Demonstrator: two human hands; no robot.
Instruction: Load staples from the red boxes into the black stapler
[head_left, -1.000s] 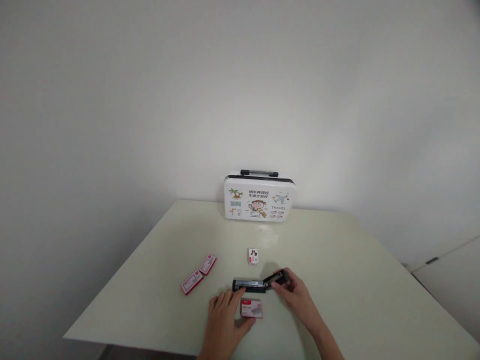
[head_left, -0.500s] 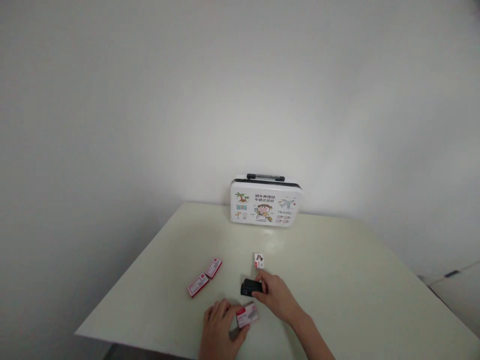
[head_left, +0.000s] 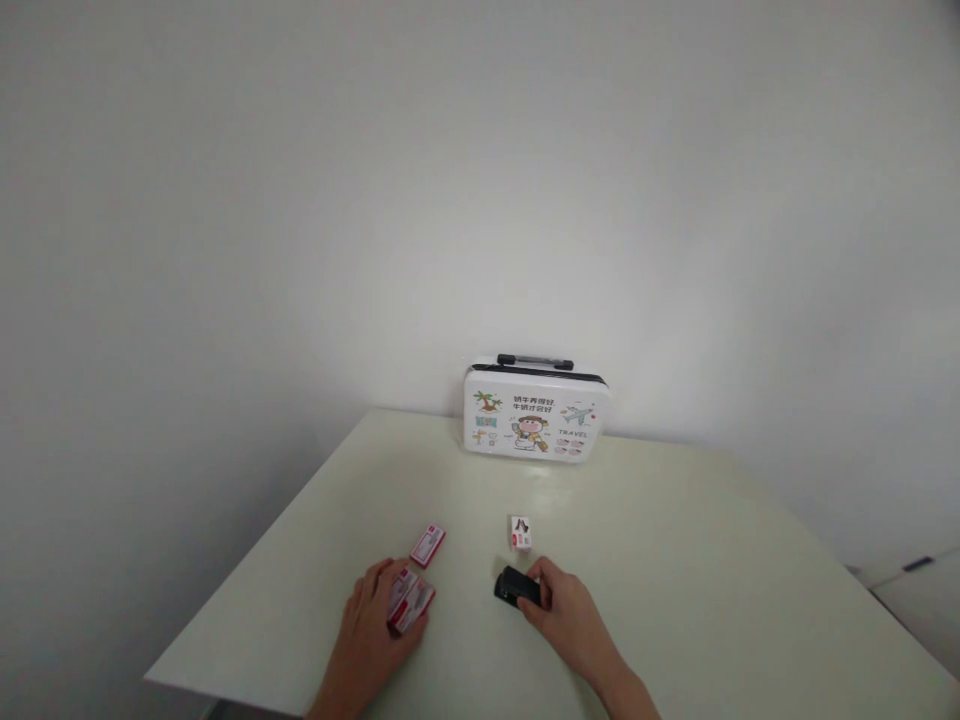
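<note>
Stapler (head_left: 516,587), folded shut since a second ago, lies low centre on the bench (head_left: 675,560), your right hand (head_left: 559,610) grasping it, while your left hand (head_left: 375,625) has carried the staple box (head_left: 409,605) leftward, clenched.

Two bare forearms, left grip (head_left: 373,622) and right grip (head_left: 564,610) seemingly ringless, sleeveless.
</note>
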